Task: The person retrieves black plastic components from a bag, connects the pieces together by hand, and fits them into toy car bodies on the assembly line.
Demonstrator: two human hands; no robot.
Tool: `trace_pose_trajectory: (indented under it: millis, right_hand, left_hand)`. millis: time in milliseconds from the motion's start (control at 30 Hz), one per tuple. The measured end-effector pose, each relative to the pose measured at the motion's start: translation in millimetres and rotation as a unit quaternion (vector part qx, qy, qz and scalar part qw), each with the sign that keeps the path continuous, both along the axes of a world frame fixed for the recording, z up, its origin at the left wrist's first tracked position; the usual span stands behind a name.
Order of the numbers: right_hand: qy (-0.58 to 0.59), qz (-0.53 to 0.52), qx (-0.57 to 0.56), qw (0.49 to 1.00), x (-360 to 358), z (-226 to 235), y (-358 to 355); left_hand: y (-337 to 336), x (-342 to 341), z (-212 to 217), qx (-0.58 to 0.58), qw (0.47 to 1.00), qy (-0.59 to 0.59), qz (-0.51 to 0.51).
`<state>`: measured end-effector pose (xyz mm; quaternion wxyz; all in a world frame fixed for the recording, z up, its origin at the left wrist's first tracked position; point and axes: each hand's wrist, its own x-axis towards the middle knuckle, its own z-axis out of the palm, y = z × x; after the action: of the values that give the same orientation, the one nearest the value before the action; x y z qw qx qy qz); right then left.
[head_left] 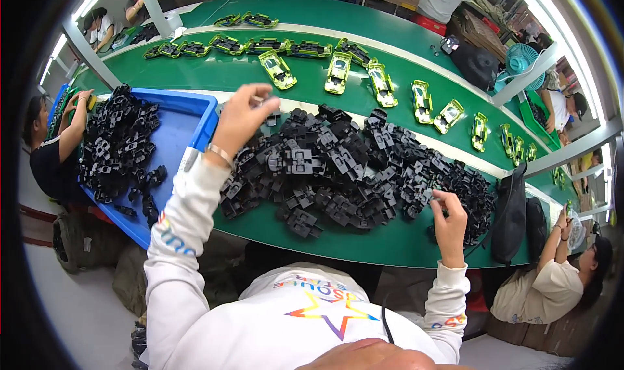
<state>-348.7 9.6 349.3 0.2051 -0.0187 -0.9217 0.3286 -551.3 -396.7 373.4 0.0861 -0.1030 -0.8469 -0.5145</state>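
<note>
Black parts (333,152) partly burying one another, any item in right hand (450,226) too small to tell, head (370,358) cropped below

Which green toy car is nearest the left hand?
The green car just beyond the left hand, leftmost of those in front of the long row; the others lie farther right or back.

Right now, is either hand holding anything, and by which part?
Can't tell for either: left hand shows no clear part in its grasp; right hand is at the black parts, any hold too small to make out.
</note>
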Motion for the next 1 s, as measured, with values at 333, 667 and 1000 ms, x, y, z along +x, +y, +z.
trace_pose_trajectory:
  millis: [333, 667, 1000]
  right_hand:
    - [-0.081, -0.012, 0.152, 0.985, 14, -13, 7]
    - [-0.036, 0.019, 0.131, 0.991, -8, -3, 19]
    - [-0.051, 0.001, 0.16, 0.986, -44, 32, -3]
  left_hand:
    - [-5, -221, -80, -0.136, 0.934, -0.231, 0.237]
    - [-48, -202, -40, 0.201, 0.931, -0.266, 0.147]
    - [-18, -44, 21, 0.583, 0.752, -0.304, -0.045]
